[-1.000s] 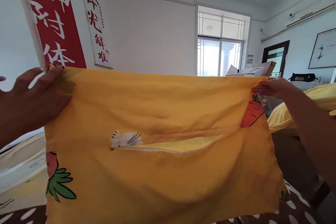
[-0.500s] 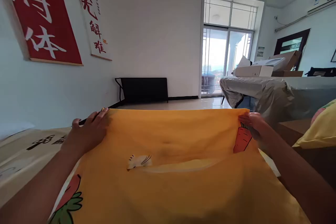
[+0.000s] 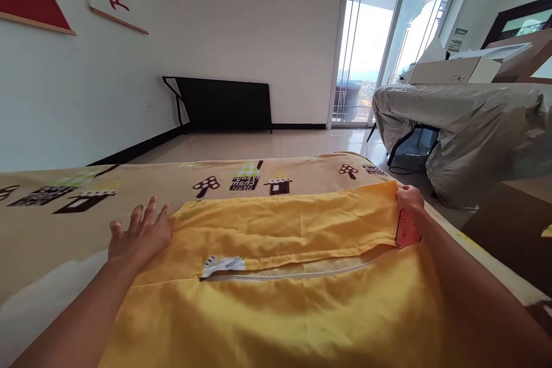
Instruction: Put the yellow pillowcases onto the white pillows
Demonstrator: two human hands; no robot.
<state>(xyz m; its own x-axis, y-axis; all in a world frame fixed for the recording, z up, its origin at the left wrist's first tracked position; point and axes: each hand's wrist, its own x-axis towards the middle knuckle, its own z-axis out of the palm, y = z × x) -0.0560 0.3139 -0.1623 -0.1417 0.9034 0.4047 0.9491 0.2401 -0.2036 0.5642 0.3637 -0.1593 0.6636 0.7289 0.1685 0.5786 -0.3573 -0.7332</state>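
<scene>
A yellow pillowcase [image 3: 293, 316] with a long zipper slit [image 3: 297, 272] lies spread in front of me. Its zipper gapes, and a white printed patch [image 3: 230, 263] sits at the slit's left end. My right hand [image 3: 409, 198] pinches the far right corner, beside a red carrot print [image 3: 406, 229]. Fingers spread, my left hand [image 3: 140, 236] rests at the far left corner, its fingertips over the patterned blanket [image 3: 310, 175]. Whatever is inside the pillowcase cannot be seen.
A white cloth or filling [image 3: 56, 293] lies at the left. Beyond the blanket's far edge is a tiled floor with a black panel [image 3: 224, 104] against the wall. On the right, a plastic-covered table [image 3: 457, 109] carries boxes [image 3: 452, 71].
The pillowcase has come down from a raised, stretched position onto the blanket. My left hand has let go of its corner and opened. The view has tilted downward.
</scene>
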